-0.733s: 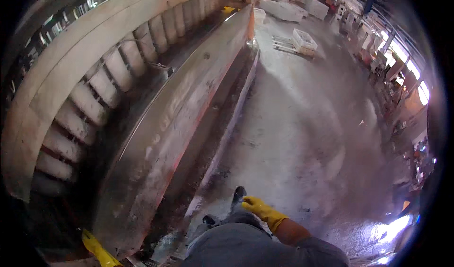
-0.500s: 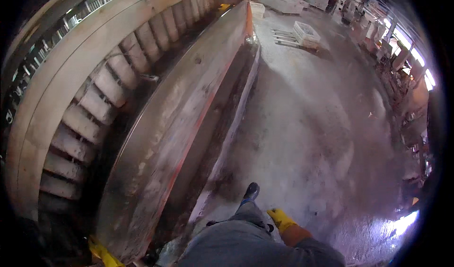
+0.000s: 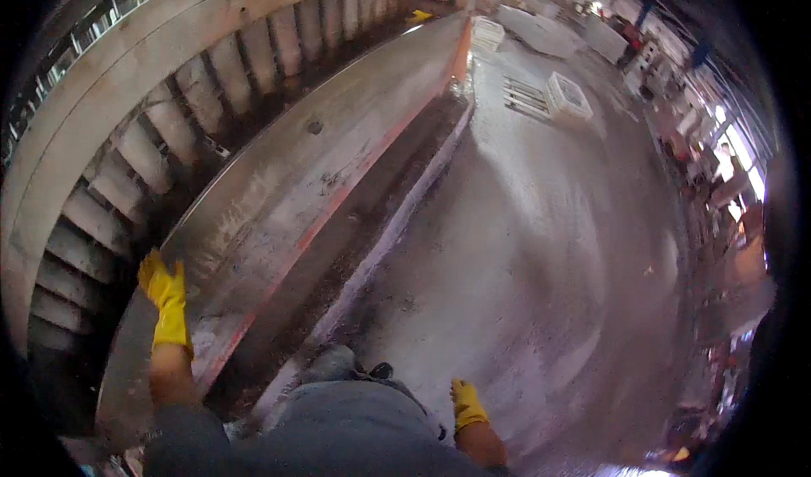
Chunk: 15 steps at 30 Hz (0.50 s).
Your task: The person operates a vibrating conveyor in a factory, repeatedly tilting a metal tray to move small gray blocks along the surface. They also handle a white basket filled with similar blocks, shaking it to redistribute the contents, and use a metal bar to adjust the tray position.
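My left hand [image 3: 163, 287], in a yellow rubber glove, reaches forward at the left with its fingers stretched and the thumb apart. It is over the outer edge of a long, stained metal wall [image 3: 262, 198] with a reddish strip along its inner side; whether it touches cannot be told. Nothing shows in it. My right hand [image 3: 467, 405], gloved in yellow too, hangs low beside my body above the wet grey floor [image 3: 524, 308]. Its fingers look curled together, with nothing visible in them.
Beyond the wall, a row of pale rounded slats [image 3: 139, 156] runs under a curved beam [image 3: 110, 80]. A dark trough [image 3: 338, 232] lies along the wall's near side. Ahead stand a white crate [image 3: 568, 97] and large pale blocks [image 3: 536, 31]. Clutter lines the right side.
My left hand has come up and forward from the lower edge to the wall's outer edge. The right hand has drawn back and lower. The view has shifted along the wall.
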Tool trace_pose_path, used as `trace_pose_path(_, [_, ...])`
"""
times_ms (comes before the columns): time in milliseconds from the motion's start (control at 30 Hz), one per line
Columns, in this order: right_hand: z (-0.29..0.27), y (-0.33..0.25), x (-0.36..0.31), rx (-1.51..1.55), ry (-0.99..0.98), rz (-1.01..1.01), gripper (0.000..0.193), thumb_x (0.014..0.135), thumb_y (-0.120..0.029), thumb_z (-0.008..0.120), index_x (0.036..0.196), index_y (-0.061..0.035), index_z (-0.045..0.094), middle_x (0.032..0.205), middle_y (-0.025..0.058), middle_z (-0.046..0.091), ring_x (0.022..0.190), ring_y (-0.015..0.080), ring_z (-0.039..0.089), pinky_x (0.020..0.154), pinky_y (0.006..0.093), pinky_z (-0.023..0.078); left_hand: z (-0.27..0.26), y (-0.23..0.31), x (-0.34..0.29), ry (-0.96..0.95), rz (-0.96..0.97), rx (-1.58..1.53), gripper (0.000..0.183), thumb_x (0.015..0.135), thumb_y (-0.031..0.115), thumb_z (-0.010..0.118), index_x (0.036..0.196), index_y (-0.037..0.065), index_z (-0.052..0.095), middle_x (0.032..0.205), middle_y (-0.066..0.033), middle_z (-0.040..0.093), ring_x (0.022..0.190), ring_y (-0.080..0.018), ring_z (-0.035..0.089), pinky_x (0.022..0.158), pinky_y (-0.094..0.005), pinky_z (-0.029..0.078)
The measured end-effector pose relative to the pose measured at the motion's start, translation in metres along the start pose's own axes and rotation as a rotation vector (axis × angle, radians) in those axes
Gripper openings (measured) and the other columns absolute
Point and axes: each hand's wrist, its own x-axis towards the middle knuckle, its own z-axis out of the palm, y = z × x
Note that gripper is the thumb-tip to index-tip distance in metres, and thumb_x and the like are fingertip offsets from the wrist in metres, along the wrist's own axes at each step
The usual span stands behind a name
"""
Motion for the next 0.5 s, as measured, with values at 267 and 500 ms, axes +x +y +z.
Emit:
trace_pose_path(267, [0.041, -0.127, 0.024, 0.181, -0.192, -0.2, 0.033, 0.1, -0.029, 0.069, 0.118, -0.0007, 0.071, 0.091, 0.0043, 0.068, 0.079, 0.0134, 0.059, 0.07, 0.0306, 0.049, 0.067, 0.21, 0.092, 0.147, 0.152, -0.172, 0.081, 0.085, 0.04, 0.078, 0.152, 0.007, 0.048, 0.153, -0.0224, 0.05, 0.143, -0.0432, 0.043, 0.124, -0.0566, 0.024])
trace_pose_path(500, [-0.029, -0.158, 0.078, -0.103, -0.017, 0.058, 0.03, 0.1, -0.029, 0.068, 0.116, -0.0028, 0.07, 0.089, 0.0045, 0.067, 0.078, 0.015, 0.06, 0.068, 0.0316, 0.049, 0.12, 0.363, 0.168, 0.254, 0.203, -0.265, 0.084, 0.084, 0.034, 0.078, 0.157, 0.011, 0.044, 0.158, -0.0201, 0.047, 0.148, -0.0416, 0.039, 0.127, -0.057, 0.019])
